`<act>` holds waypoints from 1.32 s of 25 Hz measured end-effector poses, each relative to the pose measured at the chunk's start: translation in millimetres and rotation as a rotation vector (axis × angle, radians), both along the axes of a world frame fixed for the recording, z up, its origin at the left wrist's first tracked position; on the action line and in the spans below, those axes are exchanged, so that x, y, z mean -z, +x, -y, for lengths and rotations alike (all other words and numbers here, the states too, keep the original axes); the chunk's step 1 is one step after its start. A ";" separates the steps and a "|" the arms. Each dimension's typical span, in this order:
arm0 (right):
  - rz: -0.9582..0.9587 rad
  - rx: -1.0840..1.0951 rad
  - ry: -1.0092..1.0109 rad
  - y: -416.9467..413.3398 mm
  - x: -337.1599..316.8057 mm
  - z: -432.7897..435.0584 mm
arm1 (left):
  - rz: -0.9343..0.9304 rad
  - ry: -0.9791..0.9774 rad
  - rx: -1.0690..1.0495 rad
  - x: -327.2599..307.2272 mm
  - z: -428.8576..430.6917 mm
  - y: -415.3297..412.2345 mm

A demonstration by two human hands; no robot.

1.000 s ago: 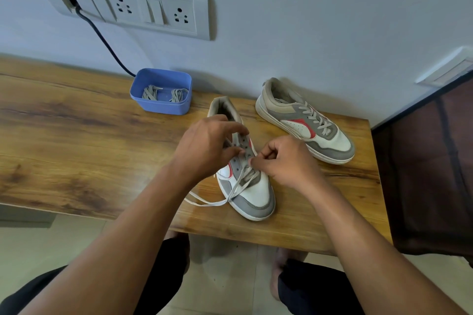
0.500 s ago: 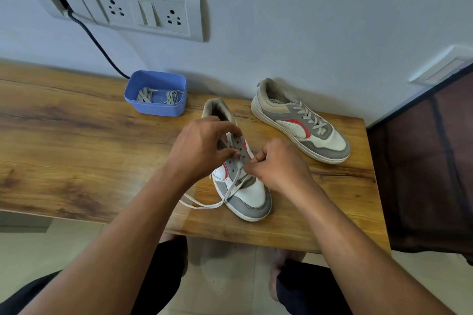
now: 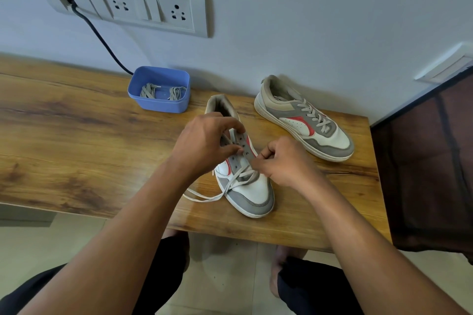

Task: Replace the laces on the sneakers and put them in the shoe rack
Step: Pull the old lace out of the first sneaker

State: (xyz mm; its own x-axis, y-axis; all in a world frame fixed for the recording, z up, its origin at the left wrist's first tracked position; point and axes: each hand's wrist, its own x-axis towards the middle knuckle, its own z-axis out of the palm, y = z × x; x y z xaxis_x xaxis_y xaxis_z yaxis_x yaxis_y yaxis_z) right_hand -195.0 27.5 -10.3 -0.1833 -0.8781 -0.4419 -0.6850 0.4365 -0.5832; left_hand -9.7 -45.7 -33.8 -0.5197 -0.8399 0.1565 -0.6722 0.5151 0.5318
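Observation:
A white, grey and red sneaker (image 3: 252,190) lies on the wooden table (image 3: 76,140), toe toward me, with only its lowest eyelets laced. My left hand (image 3: 204,143) pinches the left eyelet flap near the tongue. My right hand (image 3: 284,158) is closed on the pale lace (image 3: 204,197) at the right eyelet row. Loose lace ends trail left of the toe. The second sneaker (image 3: 304,120), fully laced, sits at the back right. A blue tub (image 3: 160,103) behind holds two bundled laces.
A switch and socket panel (image 3: 151,7) is on the wall, and a black cable (image 3: 102,38) runs from it down behind the tub. A dark mesh-sided unit (image 3: 430,161) stands against the table's right end. My knees and feet show below the front edge.
The hands stay on the near sneaker with only small finger shifts. My head has drifted, so the view moves slightly.

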 end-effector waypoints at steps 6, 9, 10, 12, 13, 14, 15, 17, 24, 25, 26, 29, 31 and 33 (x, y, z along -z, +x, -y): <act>0.016 -0.007 -0.042 -7.0 -0.4 -1.3 | 0.000 0.025 -0.001 0.1 0.9 1.2; 0.013 0.012 -0.093 -13.5 -2.7 1.5 | -0.011 0.039 -0.001 -0.1 0.6 1.0; 0.027 0.036 -0.108 -18.2 -2.7 2.6 | -0.016 0.040 -0.005 0.0 0.8 1.5; 0.053 0.046 -0.106 -20.0 -2.9 1.7 | -0.020 0.038 -0.009 0.5 1.1 2.3; 0.058 0.023 -0.096 -16.6 -2.1 0.3 | -0.021 0.036 -0.008 0.5 1.3 2.2; 0.053 -0.006 -0.098 -12.6 -0.1 -0.5 | -0.019 0.035 -0.007 0.3 0.9 1.7; 0.039 -0.022 -0.113 -10.6 0.9 -0.8 | -0.017 0.033 -0.007 0.0 0.7 1.3; 0.011 0.018 -0.161 -18.7 -0.7 1.7 | -0.013 0.037 -0.005 -0.1 0.7 1.2; 0.009 -0.037 -0.181 -15.6 0.0 1.0 | -0.009 0.045 -0.004 -0.3 1.1 1.0; -0.018 0.000 -0.222 -20.6 -0.4 3.2 | -0.008 0.046 -0.004 -0.5 1.2 1.3; -0.028 0.047 -0.255 -26.1 -1.1 5.4 | -0.009 0.047 -0.006 -0.7 1.4 2.0; 0.033 0.015 -0.224 -22.9 -1.8 3.2 | -0.011 0.050 -0.014 -0.4 1.8 2.7; 0.008 -0.079 -0.208 -12.3 1.7 -0.6 | -0.008 0.044 -0.013 -0.2 1.3 1.4; -0.060 -0.033 -0.258 -18.1 0.3 2.2 | -0.001 0.037 -0.013 0.1 1.2 1.2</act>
State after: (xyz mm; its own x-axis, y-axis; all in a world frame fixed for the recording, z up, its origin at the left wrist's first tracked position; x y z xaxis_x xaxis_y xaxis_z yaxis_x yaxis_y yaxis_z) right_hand -213.1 25.3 -10.7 -0.1717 -0.9662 -0.1922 -0.7332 0.2556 -0.6301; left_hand -8.5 -46.9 -33.9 -0.5088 -0.8516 0.1260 -0.6779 0.4866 0.5511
